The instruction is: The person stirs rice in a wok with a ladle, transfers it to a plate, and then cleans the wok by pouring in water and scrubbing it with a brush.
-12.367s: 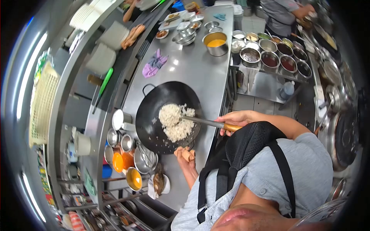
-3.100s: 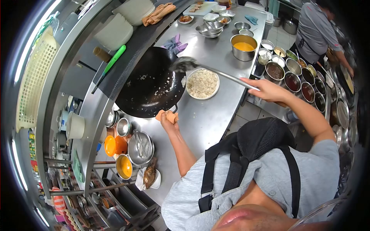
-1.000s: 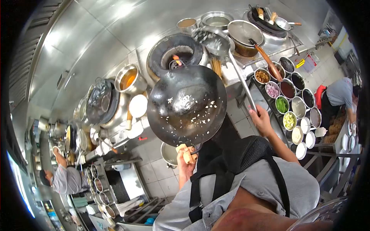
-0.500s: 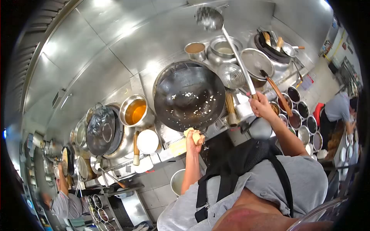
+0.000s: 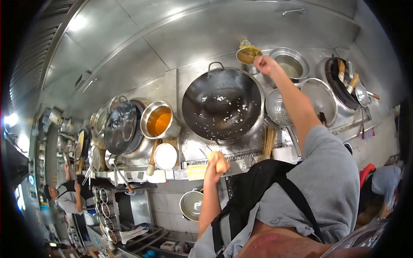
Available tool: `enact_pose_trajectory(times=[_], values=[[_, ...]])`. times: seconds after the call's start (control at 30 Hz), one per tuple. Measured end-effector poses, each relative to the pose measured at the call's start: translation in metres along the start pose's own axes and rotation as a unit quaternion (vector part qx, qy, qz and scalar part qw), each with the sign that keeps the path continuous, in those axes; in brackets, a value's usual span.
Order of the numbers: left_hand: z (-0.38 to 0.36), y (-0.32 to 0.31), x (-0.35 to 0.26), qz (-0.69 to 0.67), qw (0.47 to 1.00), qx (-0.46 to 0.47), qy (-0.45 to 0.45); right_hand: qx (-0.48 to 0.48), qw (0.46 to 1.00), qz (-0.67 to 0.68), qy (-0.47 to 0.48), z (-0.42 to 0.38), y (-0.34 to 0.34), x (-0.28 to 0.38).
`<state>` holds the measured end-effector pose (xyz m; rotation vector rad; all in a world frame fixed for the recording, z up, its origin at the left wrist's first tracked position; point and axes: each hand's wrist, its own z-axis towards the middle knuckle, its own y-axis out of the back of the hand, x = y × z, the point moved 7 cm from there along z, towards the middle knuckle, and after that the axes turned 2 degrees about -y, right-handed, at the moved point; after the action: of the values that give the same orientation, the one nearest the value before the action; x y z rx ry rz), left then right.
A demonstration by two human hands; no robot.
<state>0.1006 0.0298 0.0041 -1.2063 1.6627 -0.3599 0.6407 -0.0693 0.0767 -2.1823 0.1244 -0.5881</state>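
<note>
A folded yellowish cloth [image 5: 220,163] is gripped in my left hand [image 5: 211,173], just below the near handle of a black wok [image 5: 221,105]. White bits are scattered inside the wok. My right hand [image 5: 266,65] is closed at the right rim of a small metal pot [image 5: 248,56] with brown contents, behind the wok. What its blurred fingers hold cannot be made out. The long-handled ladle is not clearly visible.
Left of the wok stand a pot of orange liquid [image 5: 158,122], a white round container [image 5: 165,156] and another wok [image 5: 121,127]. Strainers [image 5: 278,107] and a wide pot [image 5: 290,66] lie right. Co-workers [image 5: 71,195] are at both sides.
My right hand has moved from the right front to the small pot at the back, and the raised ladle no longer shows clearly. My left hand with the cloth is now slightly below the wok handle.
</note>
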Motion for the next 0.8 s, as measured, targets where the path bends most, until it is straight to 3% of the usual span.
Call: enact_pose_trajectory(times=[0.07,0.1,0.13,0.2,0.3,0.33,0.4,0.43,0.47,0.5,0.53,0.57,0.63,0.67,0.7,0.73,0.77,0.8], values=[[-0.042,0.036,0.012,0.014,0.999,-0.048,0.018,0.101,0.938,0.331,0.027,-0.025,-0.035,0.008],[-0.075,0.041,0.018,-0.001,0.996,-0.091,0.019,0.150,0.927,0.343,-0.008,-0.025,-0.027,0.007],[-0.090,0.070,0.041,-0.089,0.990,-0.082,0.072,0.138,0.925,0.354,-0.007,-0.028,-0.014,-0.003],[-0.125,0.066,0.037,-0.061,0.984,-0.166,-0.022,0.050,0.967,0.229,0.097,-0.033,-0.016,0.002],[-0.143,0.100,0.057,-0.096,0.972,-0.216,0.013,0.121,0.951,0.283,0.007,-0.037,0.000,0.004],[-0.140,0.077,0.043,-0.070,0.970,-0.231,-0.032,0.159,0.943,0.291,-0.032,-0.036,0.010,0.002],[-0.120,0.055,0.019,-0.014,0.971,-0.221,-0.090,0.119,0.965,0.234,-0.015,-0.029,0.009,-0.008],[-0.108,0.037,0.005,0.012,0.977,-0.186,-0.104,0.009,0.999,-0.037,0.022,-0.034,0.019,-0.027],[-0.098,0.014,-0.008,0.035,0.981,-0.155,-0.112,-0.114,0.945,-0.301,0.048,-0.045,0.041,-0.032],[-0.090,-0.005,-0.021,0.075,0.976,-0.156,-0.129,-0.125,0.946,-0.296,0.052,-0.054,0.064,-0.031],[-0.079,-0.021,-0.034,0.115,0.970,-0.154,-0.150,-0.206,0.764,-0.593,0.149,-0.067,0.083,-0.008],[-0.068,-0.031,-0.046,0.181,0.952,-0.172,-0.178,-0.261,0.475,-0.810,0.227,-0.087,0.075,0.010],[-0.051,-0.063,-0.071,0.338,0.899,-0.138,-0.242,-0.270,0.438,-0.804,0.299,-0.130,0.080,0.023],[-0.044,-0.076,-0.077,0.406,0.865,-0.123,-0.270,-0.305,0.423,-0.802,0.292,-0.158,0.075,0.025],[-0.034,-0.086,-0.076,0.403,0.866,-0.118,-0.273,-0.339,0.407,-0.800,0.283,-0.184,0.067,0.031],[-0.030,-0.103,-0.081,0.432,0.832,-0.106,-0.333,-0.342,0.404,-0.799,0.286,-0.199,0.063,0.045],[-0.029,-0.119,-0.084,0.459,0.793,-0.094,-0.389,-0.374,0.332,-0.824,0.267,-0.210,0.061,0.066],[-0.025,-0.127,-0.083,0.459,0.794,-0.092,-0.388,-0.403,0.259,-0.843,0.246,-0.223,0.057,0.084]])
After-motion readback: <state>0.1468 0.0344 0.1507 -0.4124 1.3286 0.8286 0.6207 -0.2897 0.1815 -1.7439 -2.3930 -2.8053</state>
